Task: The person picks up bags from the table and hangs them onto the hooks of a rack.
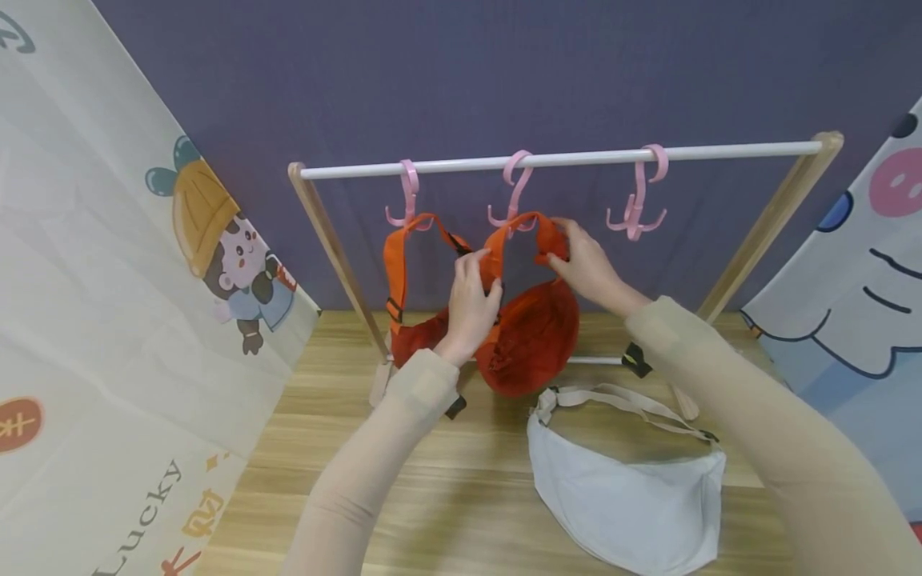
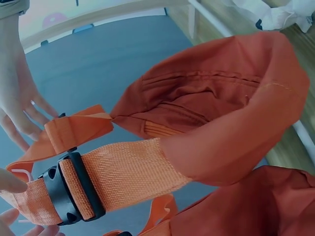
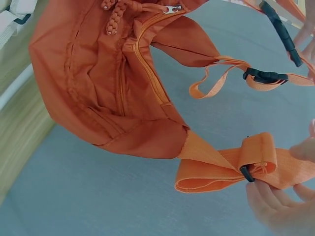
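Note:
An orange-red waist bag point(image 1: 536, 336) hangs by its orange strap at the middle pink hook point(image 1: 515, 192). My left hand point(image 1: 471, 308) pinches one side of this strap, close to a black buckle point(image 2: 74, 189). On the strap's other side, my right hand point(image 1: 592, 268) holds the webbing between thumb and fingers, near a folded loop point(image 3: 258, 152). The bag's body hangs below both hands, its zipper point(image 3: 147, 64) and braided pull visible in the right wrist view. Partly behind my left hand, a second orange-red bag point(image 1: 418, 340) hangs from the left pink hook point(image 1: 409, 188).
The hooks hang on a white rail point(image 1: 576, 160) between wooden side posts point(image 1: 771, 232). A third pink hook point(image 1: 635, 200) hangs at the right. A white waist bag point(image 1: 627, 500) lies on the wood-grain surface point(image 1: 432, 488) in front of the rack.

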{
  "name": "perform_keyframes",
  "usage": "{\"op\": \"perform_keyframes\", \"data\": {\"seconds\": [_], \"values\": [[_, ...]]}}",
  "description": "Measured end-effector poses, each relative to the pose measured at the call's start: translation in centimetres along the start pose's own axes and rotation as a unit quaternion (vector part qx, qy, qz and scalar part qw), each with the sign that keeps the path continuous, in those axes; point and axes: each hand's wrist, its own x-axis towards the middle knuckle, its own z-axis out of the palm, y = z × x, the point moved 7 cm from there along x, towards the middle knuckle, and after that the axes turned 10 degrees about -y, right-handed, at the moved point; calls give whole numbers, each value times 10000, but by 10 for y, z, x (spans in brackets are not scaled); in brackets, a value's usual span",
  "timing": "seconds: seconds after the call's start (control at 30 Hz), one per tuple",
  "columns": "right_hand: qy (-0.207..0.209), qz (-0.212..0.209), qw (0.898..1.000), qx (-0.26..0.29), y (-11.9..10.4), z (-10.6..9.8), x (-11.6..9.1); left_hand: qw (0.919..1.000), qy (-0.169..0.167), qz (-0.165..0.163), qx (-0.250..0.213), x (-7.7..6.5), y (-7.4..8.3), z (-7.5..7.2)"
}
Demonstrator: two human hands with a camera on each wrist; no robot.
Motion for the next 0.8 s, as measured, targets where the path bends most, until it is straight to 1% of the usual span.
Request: {"op": "perform_keyframes", "data": {"seconds": [0.27, 0.33, 0.4, 0.47, 0.6, 0.7, 0.8], "values": [[140, -229, 9996, -5, 3, -1, -10, 9991, 115, 350, 200, -11, 1, 2], [142, -198, 9997, 30, 4, -1, -12, 9984, 187, 420, 334, -14, 1, 2], [144, -149, 9997, 118, 6, -1, -14, 9969, 330, 534, 483, -17, 2, 2], [153, -111, 9997, 175, 8, -2, -16, 9939, 537, 718, 645, -21, 4, 1], [217, -160, 9993, 245, 11, -2, -21, 9849, 913, 1232, 801, -31, 11, 1], [195, -167, 9992, 318, 15, -1, -25, 9803, 979, 1523, 791, -37, 13, 3], [116, -155, 9990, 391, 18, 2, -30, 9780, 950, 1705, 731, -44, 14, 7]]}}
